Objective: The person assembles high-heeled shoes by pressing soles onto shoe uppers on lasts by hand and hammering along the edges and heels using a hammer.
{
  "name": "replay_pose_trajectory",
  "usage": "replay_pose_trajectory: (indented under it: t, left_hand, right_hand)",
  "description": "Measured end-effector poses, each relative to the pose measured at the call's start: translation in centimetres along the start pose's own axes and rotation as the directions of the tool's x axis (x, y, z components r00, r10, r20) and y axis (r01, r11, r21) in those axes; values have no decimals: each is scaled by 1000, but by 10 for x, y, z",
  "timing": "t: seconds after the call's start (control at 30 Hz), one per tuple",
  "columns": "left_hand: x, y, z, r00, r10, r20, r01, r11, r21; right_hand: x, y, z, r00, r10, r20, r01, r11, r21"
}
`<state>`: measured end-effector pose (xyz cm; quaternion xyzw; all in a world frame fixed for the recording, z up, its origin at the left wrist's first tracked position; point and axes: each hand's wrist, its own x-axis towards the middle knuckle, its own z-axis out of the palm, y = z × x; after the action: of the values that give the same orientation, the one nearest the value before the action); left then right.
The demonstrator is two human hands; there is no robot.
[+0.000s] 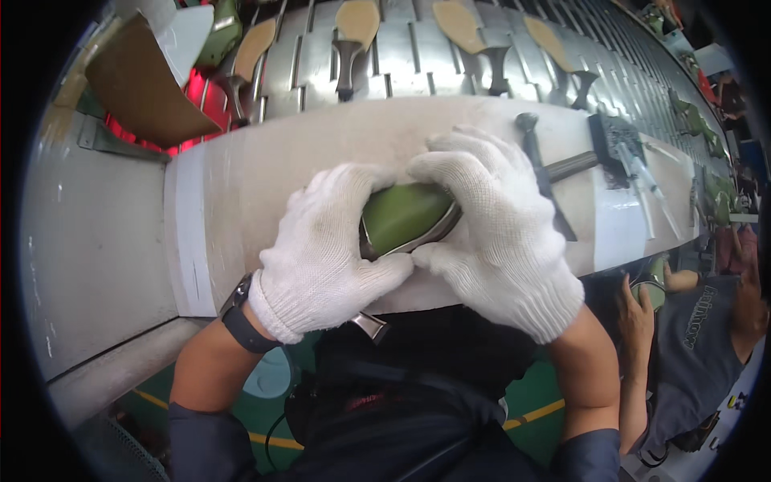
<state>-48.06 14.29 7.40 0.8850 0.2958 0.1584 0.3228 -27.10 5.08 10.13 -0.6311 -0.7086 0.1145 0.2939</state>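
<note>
My left hand [325,249] and my right hand [502,225], both in white knit gloves, are closed around a green shoe last [405,217]. Its pointed toe shows between the palms, with a dark, shiny rim along the lower edge. The left palm presses one side, while the right fingers curl over the other. Below the left thumb a dark, glossy heel [371,327] sticks out by the bench edge; the gloves hide whether it joins the held last.
On the pale bench [241,153] lie a hammer [546,177], a black-headed brush [614,149] and thin clear tubes [654,193]. Tan soles with dark heels [357,28] rest on the metal slat conveyor [409,60] beyond. A co-worker [699,345] holds a green last at right.
</note>
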Motion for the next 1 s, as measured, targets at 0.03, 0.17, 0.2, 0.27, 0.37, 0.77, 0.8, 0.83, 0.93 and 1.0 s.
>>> replay_pose_trajectory:
  t: [0.03,0.17,0.2,0.27,0.37,0.77,0.8,0.83,0.93,1.0]
  left_hand:
    - [0,2,2,999,-35,-20,35,999,-22]
    - [-6,6,8,997,-58,-59,58,998,4]
    - [-3,10,6,996,-36,-76,37,999,15]
    - [-9,18,11,993,-77,-92,79,997,12]
    - [-14,19,14,995,-48,-91,54,997,60]
    - [18,26,11,981,193,25,-195,977,89]
    - [19,26,10,983,180,43,-183,980,76]
    - [21,26,9,984,166,61,-170,983,64]
    - [24,29,7,979,186,86,-193,978,79]
    - [27,28,8,984,164,73,-167,985,44]
  right_hand:
    - [-6,7,-2,999,-13,-52,10,998,-59]
    - [-31,56,-8,974,63,-216,-77,996,-55]
    - [-41,76,-19,968,9,-252,-49,987,-155]
    - [-62,107,-47,967,207,-146,-213,977,-27]
    - [-62,111,-59,995,76,-71,-84,989,-118]
    - [-76,18,-8,925,359,-126,-244,815,525]
    - [-74,14,-4,908,362,-212,-118,707,697]
    - [-72,16,-15,943,226,-246,-62,841,537]
    - [-59,8,-2,903,412,-125,-47,383,922]
    - [-49,6,-5,893,444,-69,-166,468,868]
